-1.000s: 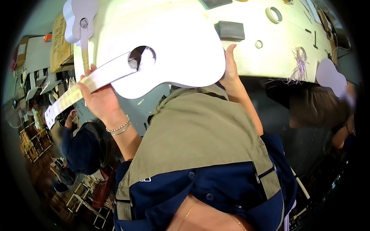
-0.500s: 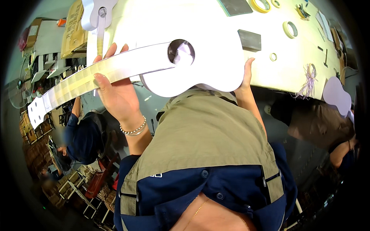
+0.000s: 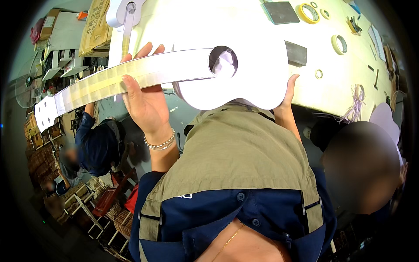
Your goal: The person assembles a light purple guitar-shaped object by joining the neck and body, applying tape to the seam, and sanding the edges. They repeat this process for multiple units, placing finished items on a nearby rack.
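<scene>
A white ukulele (image 3: 257,85) lies across in front of me, its body partly over the table edge. Its neck points left, and strips of yellowish tape cover the fretboard (image 3: 104,81). Crumpled whitish material (image 3: 225,64) fills part of the sound hole. My left hand (image 3: 150,107) is closed around the neck, thumb on the front and fingers behind. At the right end of the body, my right hand (image 3: 287,96) grips the rim; the thumb shows and the other fingers are hidden under the body.
On the pale table (image 3: 262,32) lie two dark blocks, one of them here (image 3: 296,53), and several tape rolls (image 3: 339,44). A bundle of purple strips (image 3: 355,105) hangs at the right edge. Another white ukulele (image 3: 120,13) is far left, beside a cardboard box (image 3: 96,32). People work on both sides.
The ukulele and both hands appear a little farther right in view, along with the table. On the right, the co-worker has leaned in. My grip looks the same.
</scene>
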`<state>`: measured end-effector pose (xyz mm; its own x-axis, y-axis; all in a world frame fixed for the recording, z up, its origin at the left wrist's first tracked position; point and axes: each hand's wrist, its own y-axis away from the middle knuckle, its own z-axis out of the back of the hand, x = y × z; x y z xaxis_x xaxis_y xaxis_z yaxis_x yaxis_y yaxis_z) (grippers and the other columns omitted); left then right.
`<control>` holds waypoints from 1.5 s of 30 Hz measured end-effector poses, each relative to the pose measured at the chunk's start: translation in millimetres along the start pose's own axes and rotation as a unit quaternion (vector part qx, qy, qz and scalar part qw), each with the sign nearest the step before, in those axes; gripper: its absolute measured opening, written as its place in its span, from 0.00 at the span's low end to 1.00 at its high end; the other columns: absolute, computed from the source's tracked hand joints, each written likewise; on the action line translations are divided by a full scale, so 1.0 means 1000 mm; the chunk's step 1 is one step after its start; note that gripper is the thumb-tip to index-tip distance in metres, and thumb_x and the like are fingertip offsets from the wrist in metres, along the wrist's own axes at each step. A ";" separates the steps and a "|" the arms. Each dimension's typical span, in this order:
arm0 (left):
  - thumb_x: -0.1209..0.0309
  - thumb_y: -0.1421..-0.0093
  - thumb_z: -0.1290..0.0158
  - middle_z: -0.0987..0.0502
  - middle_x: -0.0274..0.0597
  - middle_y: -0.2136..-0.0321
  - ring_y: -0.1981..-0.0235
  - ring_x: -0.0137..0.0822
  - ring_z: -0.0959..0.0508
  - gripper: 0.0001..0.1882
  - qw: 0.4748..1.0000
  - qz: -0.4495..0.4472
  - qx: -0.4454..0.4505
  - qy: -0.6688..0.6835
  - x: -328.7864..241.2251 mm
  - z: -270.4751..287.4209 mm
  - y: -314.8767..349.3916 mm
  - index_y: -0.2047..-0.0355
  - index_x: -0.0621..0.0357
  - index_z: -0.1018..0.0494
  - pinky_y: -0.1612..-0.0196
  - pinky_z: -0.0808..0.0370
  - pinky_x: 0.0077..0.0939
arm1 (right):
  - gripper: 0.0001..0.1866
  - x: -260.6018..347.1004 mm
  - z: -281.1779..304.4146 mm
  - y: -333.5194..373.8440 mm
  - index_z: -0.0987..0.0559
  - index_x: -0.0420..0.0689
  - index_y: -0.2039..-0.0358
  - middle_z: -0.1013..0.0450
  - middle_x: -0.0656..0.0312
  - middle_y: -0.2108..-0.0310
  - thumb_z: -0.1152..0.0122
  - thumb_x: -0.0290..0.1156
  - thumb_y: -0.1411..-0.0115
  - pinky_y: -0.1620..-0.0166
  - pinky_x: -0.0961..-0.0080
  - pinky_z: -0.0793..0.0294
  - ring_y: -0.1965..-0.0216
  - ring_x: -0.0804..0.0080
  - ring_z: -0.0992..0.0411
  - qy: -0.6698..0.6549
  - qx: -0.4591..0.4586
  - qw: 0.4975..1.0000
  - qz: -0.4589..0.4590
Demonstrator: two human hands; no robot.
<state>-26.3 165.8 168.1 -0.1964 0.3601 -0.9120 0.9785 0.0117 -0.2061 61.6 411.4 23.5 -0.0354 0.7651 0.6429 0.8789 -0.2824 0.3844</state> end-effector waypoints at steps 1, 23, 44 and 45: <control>0.54 0.37 0.62 0.38 0.56 0.49 0.46 0.56 0.38 0.24 1.000 0.001 0.000 -0.001 0.000 0.000 0.000 0.48 0.57 0.44 0.43 0.43 0.49 | 0.45 0.000 -0.001 0.000 0.49 0.36 0.41 0.45 0.50 0.43 0.80 0.65 0.43 0.43 0.67 0.41 0.43 0.60 0.43 0.013 -0.007 1.000 0.002; 0.63 0.37 0.60 0.32 0.58 0.54 0.51 0.52 0.31 0.18 0.998 0.037 -0.027 0.042 0.010 0.006 0.004 0.50 0.59 0.40 0.48 0.35 0.44 | 0.43 -0.015 0.016 0.015 0.50 0.39 0.40 0.45 0.52 0.42 0.77 0.65 0.42 0.43 0.66 0.41 0.43 0.60 0.43 -0.008 0.016 1.000 -0.023; 0.65 0.37 0.61 0.33 0.58 0.53 0.51 0.53 0.31 0.18 0.997 0.027 -0.027 0.074 0.009 0.006 0.010 0.50 0.60 0.41 0.48 0.35 0.44 | 0.43 -0.015 0.019 0.017 0.46 0.37 0.42 0.42 0.53 0.45 0.75 0.64 0.41 0.45 0.67 0.40 0.45 0.62 0.40 -0.014 0.023 0.999 0.021; 0.65 0.37 0.62 0.33 0.58 0.53 0.51 0.53 0.31 0.18 0.997 0.030 -0.029 0.069 0.008 0.005 0.010 0.50 0.60 0.41 0.48 0.35 0.44 | 0.43 -0.015 0.019 0.017 0.46 0.37 0.42 0.41 0.53 0.45 0.75 0.64 0.41 0.45 0.67 0.40 0.46 0.62 0.40 -0.011 0.022 1.000 0.018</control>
<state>-18.7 164.6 156.7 -0.1316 0.4872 -0.8633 0.9909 0.0387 -0.1292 85.6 406.3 8.3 0.0058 0.7672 0.6414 0.8997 -0.2840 0.3315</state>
